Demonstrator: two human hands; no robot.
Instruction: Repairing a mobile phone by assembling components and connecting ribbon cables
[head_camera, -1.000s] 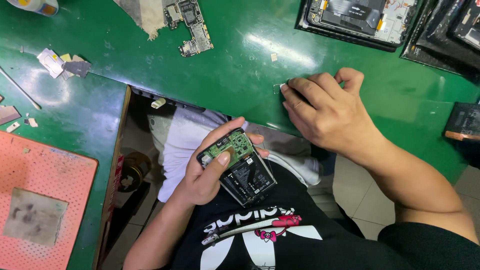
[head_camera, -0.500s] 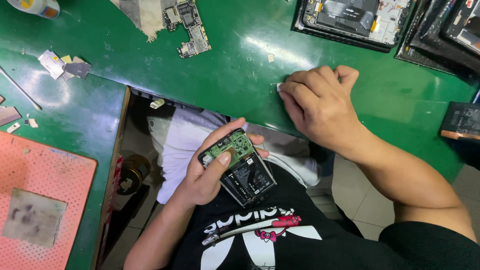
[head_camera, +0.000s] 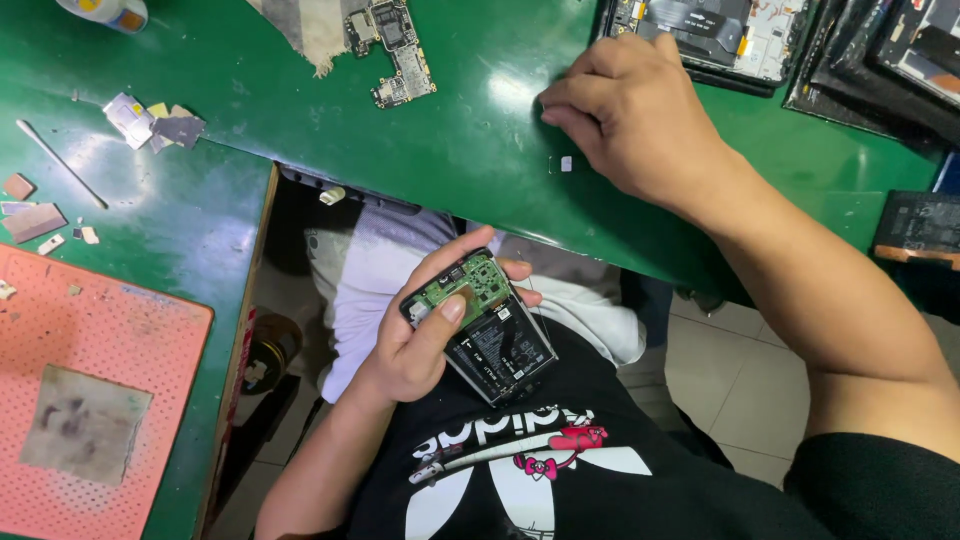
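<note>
One opened phone (head_camera: 490, 325) sits gripped in left hand (head_camera: 415, 345) — over lap.

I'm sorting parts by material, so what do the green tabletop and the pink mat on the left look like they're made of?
Green tabletop: a hard, glossy painted or laminated surface, judging by the bright light reflections; the core is not visible. Pink mat: probably soft silicone or rubber, matte, covered in a regular grid of small dots or holes.

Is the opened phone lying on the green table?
No, the left hand holds the opened phone over the lap, below the green table.
</note>
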